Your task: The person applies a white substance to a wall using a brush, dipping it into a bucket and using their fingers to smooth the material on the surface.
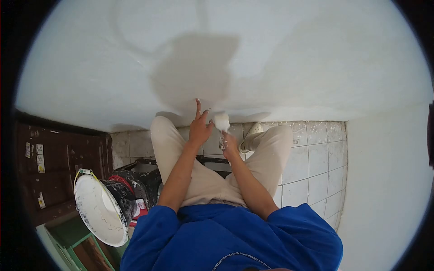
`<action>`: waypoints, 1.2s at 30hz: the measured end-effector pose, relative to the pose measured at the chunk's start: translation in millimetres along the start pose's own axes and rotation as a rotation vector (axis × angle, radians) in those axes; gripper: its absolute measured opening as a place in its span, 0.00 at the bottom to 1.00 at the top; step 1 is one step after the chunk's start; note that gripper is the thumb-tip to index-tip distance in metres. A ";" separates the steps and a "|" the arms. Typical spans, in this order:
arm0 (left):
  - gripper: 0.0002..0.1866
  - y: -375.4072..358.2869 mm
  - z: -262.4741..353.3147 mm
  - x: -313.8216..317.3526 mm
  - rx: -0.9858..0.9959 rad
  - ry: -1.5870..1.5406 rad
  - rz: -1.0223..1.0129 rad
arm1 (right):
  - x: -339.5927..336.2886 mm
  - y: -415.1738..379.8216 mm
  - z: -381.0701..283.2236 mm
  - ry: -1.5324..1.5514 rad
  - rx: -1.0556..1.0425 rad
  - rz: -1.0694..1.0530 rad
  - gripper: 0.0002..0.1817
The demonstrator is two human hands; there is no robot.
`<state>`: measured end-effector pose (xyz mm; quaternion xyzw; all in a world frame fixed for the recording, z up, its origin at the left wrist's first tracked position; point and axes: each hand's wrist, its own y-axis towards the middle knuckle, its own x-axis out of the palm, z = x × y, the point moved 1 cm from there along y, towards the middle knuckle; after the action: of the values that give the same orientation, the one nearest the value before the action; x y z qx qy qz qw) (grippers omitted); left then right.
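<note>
A paint-spattered black bucket (106,207) with white paint inside tilts at the person's left, beside a dark wooden door (54,167), with a black stool frame (149,174) under the bent legs and a spattered white tile floor (312,167) to the right. The white wall (271,58) fills the view ahead. The right hand (229,147) is closed around the handle of a paintbrush (222,123), whose long axis runs upward, its white bristles reaching the wall's base. The left hand (200,126) is spread, fingertips touching the wall just beside the brush.

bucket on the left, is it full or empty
Holds white paint: the paint bucket shows a white surface across nearly its whole opening. How deep it goes cannot be told.
</note>
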<state>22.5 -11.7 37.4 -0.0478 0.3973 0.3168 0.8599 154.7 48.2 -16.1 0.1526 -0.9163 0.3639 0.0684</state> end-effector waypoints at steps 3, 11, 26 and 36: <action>0.24 1.0 4.9 -13.0 -0.041 -0.024 -0.062 | 2.3 -0.4 -21.5 0.131 0.022 -0.096 0.07; 0.27 -1.6 7.6 -1.7 0.029 -0.082 0.040 | 22.0 -138.9 -169.8 0.302 -0.268 -0.198 0.08; 0.27 -0.7 9.4 -2.7 -0.012 -0.109 -0.003 | -4.5 -52.1 -107.0 0.329 0.020 -0.189 0.10; 0.27 -0.9 14.7 -3.7 -0.007 -0.104 -0.007 | 6.2 -56.5 -118.6 0.200 -0.267 -0.229 0.15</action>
<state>30.8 -9.4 49.8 -0.0356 0.3507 0.3172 0.8804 169.2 89.4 108.0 0.2084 -0.9217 0.2423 0.2197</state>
